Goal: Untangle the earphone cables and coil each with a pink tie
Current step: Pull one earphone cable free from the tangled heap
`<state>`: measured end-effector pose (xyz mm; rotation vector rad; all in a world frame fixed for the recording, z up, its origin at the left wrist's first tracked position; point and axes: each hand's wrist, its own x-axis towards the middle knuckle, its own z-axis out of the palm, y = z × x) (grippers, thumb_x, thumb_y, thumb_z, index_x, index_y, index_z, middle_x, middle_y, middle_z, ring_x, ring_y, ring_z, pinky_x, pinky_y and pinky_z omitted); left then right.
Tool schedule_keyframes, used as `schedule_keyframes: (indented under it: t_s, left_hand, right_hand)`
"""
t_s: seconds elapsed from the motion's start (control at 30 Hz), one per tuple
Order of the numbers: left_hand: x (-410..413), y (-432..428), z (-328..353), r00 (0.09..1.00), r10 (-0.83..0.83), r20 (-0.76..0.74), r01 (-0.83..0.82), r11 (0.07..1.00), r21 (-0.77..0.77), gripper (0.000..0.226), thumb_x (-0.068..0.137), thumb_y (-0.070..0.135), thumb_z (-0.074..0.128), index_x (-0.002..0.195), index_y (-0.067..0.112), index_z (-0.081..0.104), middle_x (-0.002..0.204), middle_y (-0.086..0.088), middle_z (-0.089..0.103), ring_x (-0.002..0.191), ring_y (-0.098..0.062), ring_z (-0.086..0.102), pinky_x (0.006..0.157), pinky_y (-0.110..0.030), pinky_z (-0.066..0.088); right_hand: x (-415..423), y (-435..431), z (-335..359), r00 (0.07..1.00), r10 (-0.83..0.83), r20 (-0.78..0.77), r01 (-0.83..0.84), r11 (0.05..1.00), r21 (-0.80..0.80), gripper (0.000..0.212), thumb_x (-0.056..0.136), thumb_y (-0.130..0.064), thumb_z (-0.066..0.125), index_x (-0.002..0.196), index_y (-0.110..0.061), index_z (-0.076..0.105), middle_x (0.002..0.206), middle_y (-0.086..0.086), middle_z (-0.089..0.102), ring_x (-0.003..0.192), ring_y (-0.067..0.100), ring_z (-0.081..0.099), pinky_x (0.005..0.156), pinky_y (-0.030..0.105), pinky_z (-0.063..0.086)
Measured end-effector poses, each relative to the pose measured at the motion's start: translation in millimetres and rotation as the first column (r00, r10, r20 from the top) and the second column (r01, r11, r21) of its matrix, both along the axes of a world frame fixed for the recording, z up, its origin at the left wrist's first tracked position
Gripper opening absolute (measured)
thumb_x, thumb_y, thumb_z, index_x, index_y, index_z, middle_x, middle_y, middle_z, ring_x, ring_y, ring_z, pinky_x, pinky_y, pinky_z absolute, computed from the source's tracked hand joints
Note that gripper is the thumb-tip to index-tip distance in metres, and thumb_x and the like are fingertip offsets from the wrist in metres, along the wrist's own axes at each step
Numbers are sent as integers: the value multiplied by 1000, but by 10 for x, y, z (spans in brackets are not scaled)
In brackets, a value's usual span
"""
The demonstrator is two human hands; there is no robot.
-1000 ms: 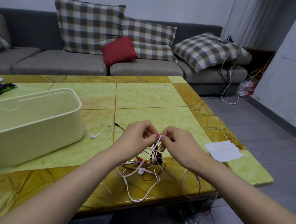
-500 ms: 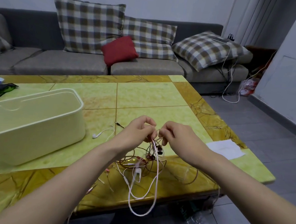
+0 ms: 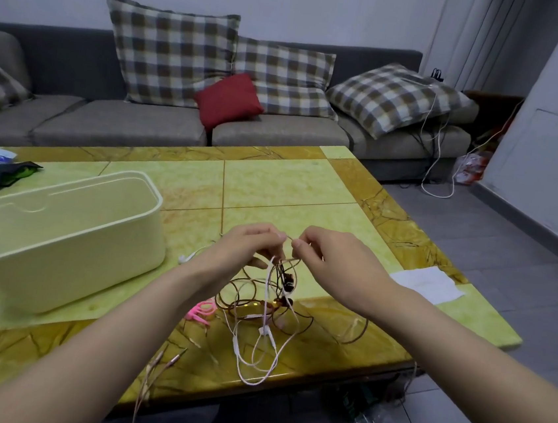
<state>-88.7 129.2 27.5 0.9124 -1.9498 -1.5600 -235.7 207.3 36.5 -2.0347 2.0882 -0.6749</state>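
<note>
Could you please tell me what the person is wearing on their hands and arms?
Nothing that shows. The left hand and right hand are bare, with no gloves and no ring, watch or bracelet visible. Both forearms are uncovered down to the bottom edge of the picture, so no sleeves come into view.

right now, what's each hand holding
Left hand: closed, pinching the tangled earphone cables.
Right hand: closed, pinching a strand of the same tangle.
</note>
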Motion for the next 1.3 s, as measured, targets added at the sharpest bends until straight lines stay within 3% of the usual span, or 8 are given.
schedule_keyframes:
  t_s: [0.17,0.4,0.5,0.7,0.93,1.1,1.2,1.3]
  left_hand:
    - [18,-27,-9,974,84,-210,-54,988,143,20,97,17,45,79,13,52,76,1,59,74,-11,56,65,-21,45]
    - [1,18,-13,989,54,-139,-41,995,93,21,101,15,36,86,11,50,55,2,47,60,-15,53,71,-26,44]
    - [21,18,-30,998,17,-64,-11,995,98,18,100,17,40,96,11,56,60,2,47,61,-14,56,68,-24,46]
    - [27,38,-34,992,52,116,-49,998,-27,29,90,42,53,92,16,66,96,0,63,85,-12,55,81,-28,43]
    - [-2,9,-37,988,154,24,-150,981,-126,17,96,20,50,86,12,62,76,3,67,67,0,59,64,-10,44]
    - [32,-30,-41,977,110,183,-64,968,-242,10,95,19,52,93,16,62,57,6,60,59,-13,53,62,-22,43]
    - [51,-49,-64,944,155,292,-36,925,-378,9,95,21,53,88,22,58,62,6,64,60,-21,54,60,-31,42]
    - [43,-49,-52,935,203,291,-40,876,-481,13,97,21,47,91,18,58,75,7,62,77,-19,58,70,-31,45]
  right_hand:
    - [-43,31,-7,998,43,39,-44,999,10,18,96,-41,46,88,-29,56,56,-10,48,54,6,44,49,26,29]
    - [-59,1,-33,993,-35,110,33,999,17,20,97,-37,44,91,-28,61,61,-6,57,64,17,56,56,32,40]
    - [-82,-4,-19,976,-56,208,53,998,20,20,97,-33,44,85,-26,59,68,-6,60,71,19,58,62,34,44]
    - [-33,-4,-34,974,-16,225,2,998,63,28,98,-34,45,90,-16,64,77,0,66,73,21,60,66,37,46]
    - [-24,-71,-38,989,-38,146,35,999,24,25,98,-34,45,94,-21,65,64,-7,56,60,9,49,55,29,36]
    - [0,-96,-17,988,-37,151,36,999,4,14,95,-35,49,93,-31,63,62,-9,64,60,2,54,53,23,37]
    - [3,-118,-50,968,-24,249,20,1000,19,15,94,-29,52,93,-24,66,79,-10,65,69,-1,51,58,15,37]
    - [29,-143,-95,954,-25,300,11,999,49,17,93,-33,53,94,-21,65,87,-9,63,73,-2,51,63,12,38]
